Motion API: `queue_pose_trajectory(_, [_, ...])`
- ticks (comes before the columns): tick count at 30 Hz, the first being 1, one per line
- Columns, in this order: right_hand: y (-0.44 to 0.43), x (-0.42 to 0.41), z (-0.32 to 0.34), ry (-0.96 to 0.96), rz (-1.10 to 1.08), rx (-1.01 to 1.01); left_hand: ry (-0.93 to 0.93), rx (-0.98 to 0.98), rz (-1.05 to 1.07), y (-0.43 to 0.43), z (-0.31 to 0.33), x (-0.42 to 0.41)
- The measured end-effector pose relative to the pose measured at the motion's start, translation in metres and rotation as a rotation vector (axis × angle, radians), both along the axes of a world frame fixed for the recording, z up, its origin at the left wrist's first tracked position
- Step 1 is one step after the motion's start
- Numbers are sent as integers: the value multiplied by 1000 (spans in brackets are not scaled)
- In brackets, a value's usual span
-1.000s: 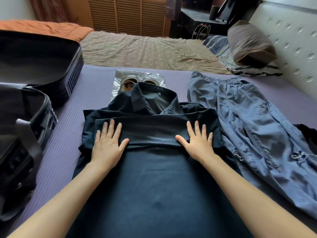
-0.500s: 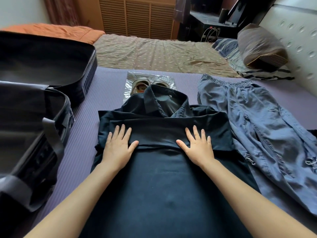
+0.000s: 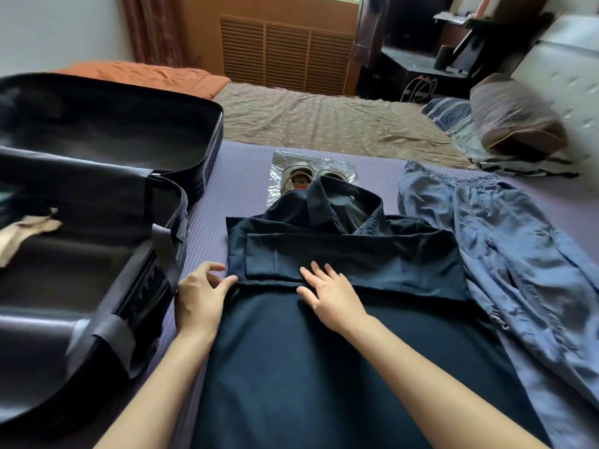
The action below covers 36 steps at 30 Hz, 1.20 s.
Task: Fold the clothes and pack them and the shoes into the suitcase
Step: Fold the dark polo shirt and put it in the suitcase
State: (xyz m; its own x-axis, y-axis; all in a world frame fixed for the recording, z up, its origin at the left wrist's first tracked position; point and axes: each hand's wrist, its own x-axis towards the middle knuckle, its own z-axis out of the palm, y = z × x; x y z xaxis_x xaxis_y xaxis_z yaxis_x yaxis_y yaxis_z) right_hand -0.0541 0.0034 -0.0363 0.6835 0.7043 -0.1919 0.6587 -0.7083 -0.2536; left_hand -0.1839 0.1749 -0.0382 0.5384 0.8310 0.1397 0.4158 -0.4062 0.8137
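Observation:
A dark navy collared shirt (image 3: pixel 324 367) lies face down on the purple bed cover, its sleeves folded across the back. My left hand (image 3: pixel 199 298) sits at the shirt's left edge, fingers loosely spread, thumb touching the cloth. My right hand (image 3: pixel 327 296) rests flat on the folded sleeve band near the middle. Blue jeans (image 3: pixel 505 254) lie spread out to the right. A pair of shoes in a clear plastic bag (image 3: pixel 301 178) lies beyond the collar. The black suitcase (image 3: pixel 97 241) stands open at the left with a beige item inside.
A brown striped pillow (image 3: pixel 515 115) and a striped blanket lie at the far right by the padded headboard. A beige sheet (image 3: pixel 324 118) and an orange cover (image 3: pixel 146 76) lie beyond the purple cover. A dark desk stands at the back.
Both hands slid left across the shirt: the left hand moved off the sleeve band to the left edge, the right hand to the middle. The view turned left, showing more suitcase.

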Motion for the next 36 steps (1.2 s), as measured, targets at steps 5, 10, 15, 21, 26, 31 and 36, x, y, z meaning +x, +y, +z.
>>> queue_pose_trajectory(5, [5,-3,6,61,-25,-65,-20,-24,59,3,-8,-4])
queue_pose_trajectory(10, [33,1,35,-19,-76,116,18,-93,28,1,-13,1])
queue_pose_trajectory(15, [97,-10,53,-31,-181,224,75,-130,81,-6,-13,9])
queue_pose_trajectory(21, [160,-13,50,-80,-208,79,0,-198,144,-14,-17,8])
queue_pose_trajectory(26, [166,0,48,-55,-264,74,-18,-204,135,-12,-18,6])
queue_pose_trajectory(31, [141,17,45,159,-401,350,-24,-214,144,-17,-8,6])
queue_pose_trajectory(36, [107,31,49,269,-461,659,-67,-158,-1,-36,24,14])
